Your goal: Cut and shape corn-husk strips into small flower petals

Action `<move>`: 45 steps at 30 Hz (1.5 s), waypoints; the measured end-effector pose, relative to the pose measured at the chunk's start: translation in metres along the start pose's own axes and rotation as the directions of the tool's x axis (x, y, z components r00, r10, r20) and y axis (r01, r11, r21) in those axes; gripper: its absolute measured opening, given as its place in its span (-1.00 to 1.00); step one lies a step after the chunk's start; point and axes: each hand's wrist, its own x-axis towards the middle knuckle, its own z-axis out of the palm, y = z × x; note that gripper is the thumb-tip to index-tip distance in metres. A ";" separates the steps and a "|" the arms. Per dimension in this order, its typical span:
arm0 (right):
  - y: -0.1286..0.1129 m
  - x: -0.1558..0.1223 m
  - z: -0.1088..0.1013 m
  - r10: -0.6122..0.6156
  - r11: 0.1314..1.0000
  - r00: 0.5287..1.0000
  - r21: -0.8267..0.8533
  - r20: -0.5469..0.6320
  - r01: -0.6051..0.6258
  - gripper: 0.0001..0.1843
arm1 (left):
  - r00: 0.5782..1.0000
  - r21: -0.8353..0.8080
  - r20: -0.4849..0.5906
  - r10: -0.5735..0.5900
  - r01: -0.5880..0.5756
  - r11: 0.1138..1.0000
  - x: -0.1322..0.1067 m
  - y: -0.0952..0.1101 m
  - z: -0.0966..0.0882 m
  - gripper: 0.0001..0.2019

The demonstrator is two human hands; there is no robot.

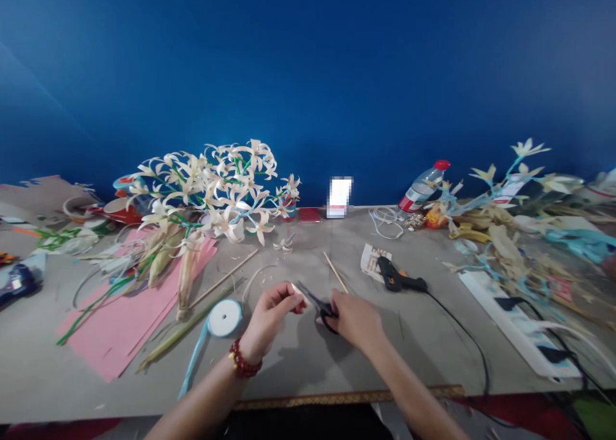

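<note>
My left hand [275, 306] is closed in a pinch on a small pale strip [299, 290], which looks like a piece of corn husk. In my right hand [355, 317] are black-handled scissors [327, 310], their blades pointing up and left towards that strip. Whether the blades touch it I cannot tell. Just beyond the right hand lies a thin wooden stick [335, 272]. To the left of my left hand is a white spool of light blue ribbon [224, 317], its loose end trailing to the table's front edge.
Husk flowers [226, 190] on green stems stand back left, above pink paper sheets [120, 324]. A black glue gun [400, 279] lies right, its cord running forward. A white power strip [514, 324], a red-capped bottle [423, 185] and more flowers [510, 183] occupy the right side.
</note>
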 end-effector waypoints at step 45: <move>-0.029 0.021 0.005 -0.191 0.548 0.577 0.401 -0.794 0.734 -0.87 | 0.842 0.785 -0.002 0.540 -0.333 0.522 0.025 -0.009 0.006 -0.89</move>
